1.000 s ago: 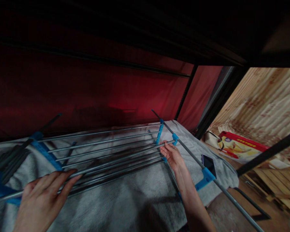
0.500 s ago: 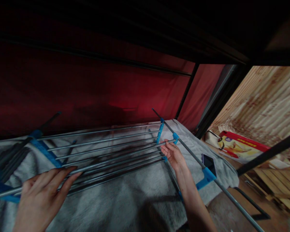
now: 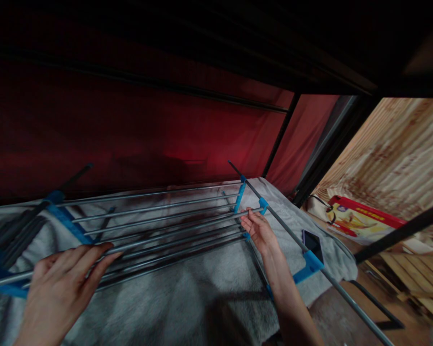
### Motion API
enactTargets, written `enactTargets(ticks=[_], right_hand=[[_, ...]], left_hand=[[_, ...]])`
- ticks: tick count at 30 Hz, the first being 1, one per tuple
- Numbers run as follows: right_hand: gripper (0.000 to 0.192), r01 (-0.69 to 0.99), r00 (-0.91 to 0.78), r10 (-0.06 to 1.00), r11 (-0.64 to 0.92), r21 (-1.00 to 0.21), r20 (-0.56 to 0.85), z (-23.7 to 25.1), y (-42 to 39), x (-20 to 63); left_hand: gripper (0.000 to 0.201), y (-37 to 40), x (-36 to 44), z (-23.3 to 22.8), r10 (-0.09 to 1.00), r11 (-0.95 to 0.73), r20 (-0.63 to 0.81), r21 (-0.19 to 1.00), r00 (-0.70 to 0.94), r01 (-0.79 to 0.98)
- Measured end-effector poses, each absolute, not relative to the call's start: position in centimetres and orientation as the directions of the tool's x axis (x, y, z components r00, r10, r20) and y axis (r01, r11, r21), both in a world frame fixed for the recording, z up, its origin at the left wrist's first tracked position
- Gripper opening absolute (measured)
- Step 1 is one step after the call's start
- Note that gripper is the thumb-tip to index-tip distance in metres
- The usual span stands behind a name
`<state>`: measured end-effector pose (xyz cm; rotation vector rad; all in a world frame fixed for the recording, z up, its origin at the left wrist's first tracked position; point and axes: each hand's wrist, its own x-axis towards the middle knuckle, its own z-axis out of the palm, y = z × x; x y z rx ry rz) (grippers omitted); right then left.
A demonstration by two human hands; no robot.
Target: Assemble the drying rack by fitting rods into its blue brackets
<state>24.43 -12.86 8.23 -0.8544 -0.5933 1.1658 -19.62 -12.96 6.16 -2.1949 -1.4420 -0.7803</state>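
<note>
A: Drying rack [image 3: 155, 226], folded flat, lies across the middle of the frame on a grey fuzzy blanket [image 3: 202, 288]. Both hands are on it.

B: Grip state?

A: Left hand [image 3: 61, 288], lower left, has its fingers spread and laid flat over the near rail, not wrapped around it. Right hand [image 3: 258, 230], centre right, has its fingers curled around the end of one rod, beside a blue connector [image 3: 262, 205].

B: Progress?

A: Judging by how it lies, the rack is collapsed, its rods stacked close and parallel. No laundry on it and no legs opened out. Whether it's being set up or packed away, I can't tell. Most of the work looks to be left.

B: Materials?

A: Thin round metal rods, grey with a dull sheen, and a longer side tube [image 3: 310, 254] running diagonally to the lower right. Blue plastic joints clip the rods to the tubes. The blanket is soft and plush, with some dark smudges.

B: Surroundings?

A: Red fabric wall [image 3: 130, 125] behind, with dark frame bars overhead. A dark phone [image 3: 312, 242] lies on the blanket edge at right. A red and yellow box [image 3: 357, 218] sits past it on wooden boards.
</note>
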Motion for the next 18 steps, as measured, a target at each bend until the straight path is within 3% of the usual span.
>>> enactTargets(ticks=[10, 18], right_hand=[[0.017, -0.524, 0.32, 0.947, 0.148, -0.839, -0.032, 8.2, -13.0, 24.4], [0.018, -0.589, 0.288, 0.954, 0.105, -0.802, -0.087, 6.7, -11.5, 25.2]], left_hand=[[0.035, -12.5, -20.5, 6.4, 0.672, -0.399, 0.62, -0.157, 0.404, 0.904], [0.037, -12.6, -20.0, 7.5, 0.636, -0.464, 0.611, -0.187, 0.472, 0.866]])
